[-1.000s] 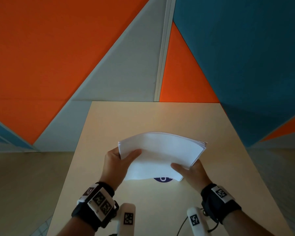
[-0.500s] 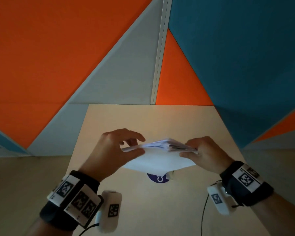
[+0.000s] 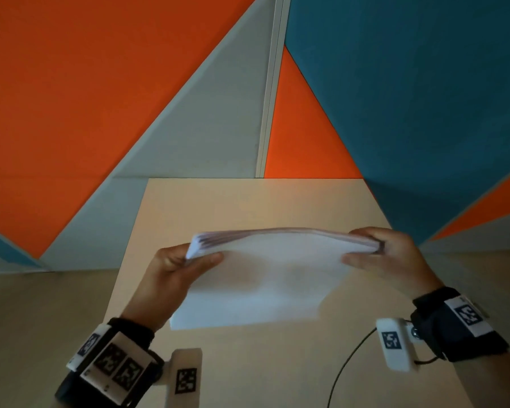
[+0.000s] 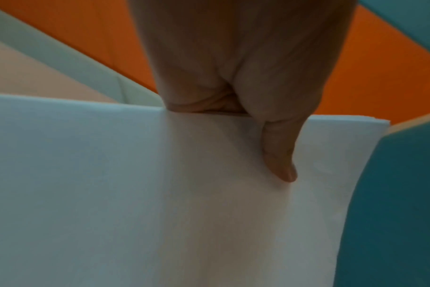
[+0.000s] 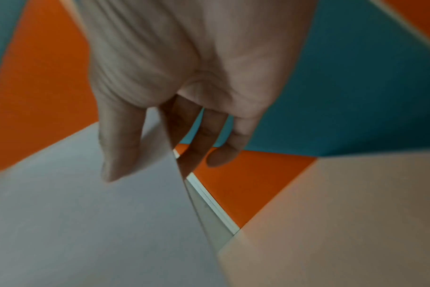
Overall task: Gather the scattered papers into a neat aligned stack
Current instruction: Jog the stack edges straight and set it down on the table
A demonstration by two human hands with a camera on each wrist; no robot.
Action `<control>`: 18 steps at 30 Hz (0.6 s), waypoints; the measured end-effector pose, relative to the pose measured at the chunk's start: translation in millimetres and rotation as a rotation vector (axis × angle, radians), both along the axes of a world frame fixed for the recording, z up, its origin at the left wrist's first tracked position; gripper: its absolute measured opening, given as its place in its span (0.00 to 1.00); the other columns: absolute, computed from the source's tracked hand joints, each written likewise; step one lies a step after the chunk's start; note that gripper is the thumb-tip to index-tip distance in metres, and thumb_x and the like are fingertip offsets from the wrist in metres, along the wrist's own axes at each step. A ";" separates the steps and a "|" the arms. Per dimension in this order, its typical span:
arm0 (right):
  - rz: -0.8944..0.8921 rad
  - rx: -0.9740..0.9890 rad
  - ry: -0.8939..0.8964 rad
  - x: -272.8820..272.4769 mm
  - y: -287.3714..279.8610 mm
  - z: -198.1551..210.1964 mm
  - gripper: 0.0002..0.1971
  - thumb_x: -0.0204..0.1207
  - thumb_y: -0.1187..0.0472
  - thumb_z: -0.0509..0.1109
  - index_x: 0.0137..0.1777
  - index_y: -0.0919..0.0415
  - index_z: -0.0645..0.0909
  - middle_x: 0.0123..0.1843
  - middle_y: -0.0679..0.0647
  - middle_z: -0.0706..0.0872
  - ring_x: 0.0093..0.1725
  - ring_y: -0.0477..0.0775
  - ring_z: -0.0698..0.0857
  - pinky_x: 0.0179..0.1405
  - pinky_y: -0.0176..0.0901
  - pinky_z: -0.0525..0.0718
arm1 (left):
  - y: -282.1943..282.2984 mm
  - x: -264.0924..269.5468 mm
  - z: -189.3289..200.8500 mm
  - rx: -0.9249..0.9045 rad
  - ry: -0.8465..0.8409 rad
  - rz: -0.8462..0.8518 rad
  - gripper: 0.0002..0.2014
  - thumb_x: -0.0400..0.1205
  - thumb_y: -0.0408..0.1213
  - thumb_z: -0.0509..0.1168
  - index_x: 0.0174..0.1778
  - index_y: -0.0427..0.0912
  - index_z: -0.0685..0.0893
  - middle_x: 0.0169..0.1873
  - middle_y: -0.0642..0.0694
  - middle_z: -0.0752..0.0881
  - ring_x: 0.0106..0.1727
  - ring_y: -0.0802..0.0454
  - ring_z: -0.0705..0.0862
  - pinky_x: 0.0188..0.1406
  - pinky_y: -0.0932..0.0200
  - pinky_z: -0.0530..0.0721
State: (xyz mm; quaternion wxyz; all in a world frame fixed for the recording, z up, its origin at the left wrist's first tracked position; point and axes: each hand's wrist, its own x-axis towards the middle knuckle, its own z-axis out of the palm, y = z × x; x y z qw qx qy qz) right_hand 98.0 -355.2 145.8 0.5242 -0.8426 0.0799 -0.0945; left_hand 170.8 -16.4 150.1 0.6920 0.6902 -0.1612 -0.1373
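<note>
A stack of white papers stands tilted on its lower edge on the beige table, its top edge toward the wall. My left hand pinches its left side, thumb on the near face, and my right hand pinches the right side the same way. In the left wrist view the thumb lies on the white papers of my left hand. In the right wrist view my right hand has its thumb in front of the papers and its fingers behind.
The table meets a wall of orange, teal and grey panels at its far edge. A black cable runs over the table near my right wrist. Floor lies on both sides of the table.
The stack has swung from nearly flat to tilted with its broad face toward me, its lower edge down at the table. Both hands have moved apart to its left and right sides.
</note>
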 end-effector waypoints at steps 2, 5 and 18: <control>-0.113 0.209 -0.032 -4.0 5.1 -5.9 0.18 0.65 0.83 0.77 0.41 0.58 0.83 0.29 0.43 0.90 0.31 0.38 0.87 0.31 0.26 0.82 | 1.0 0.5 -8.4 -0.122 0.119 0.069 0.08 0.73 0.34 0.69 0.40 0.46 0.94 0.43 0.44 0.94 0.45 0.48 0.92 0.42 0.59 0.89; -0.107 0.346 0.034 -7.9 21.8 -23.4 0.16 0.65 0.83 0.76 0.44 0.62 0.85 0.38 0.49 0.94 0.40 0.46 0.92 0.38 0.33 0.87 | -5.8 -0.6 -19.1 -0.213 0.188 0.139 0.09 0.69 0.40 0.72 0.41 0.44 0.94 0.43 0.43 0.93 0.43 0.47 0.92 0.39 0.57 0.89; -0.322 0.423 0.008 1.8 51.5 -71.5 0.12 0.71 0.72 0.79 0.42 0.52 0.88 0.42 0.44 0.94 0.43 0.42 0.92 0.45 0.37 0.88 | -40.6 -0.8 -61.5 -0.157 0.135 0.294 0.08 0.81 0.32 0.65 0.43 0.44 0.91 0.37 0.52 0.93 0.39 0.59 0.89 0.38 0.63 0.87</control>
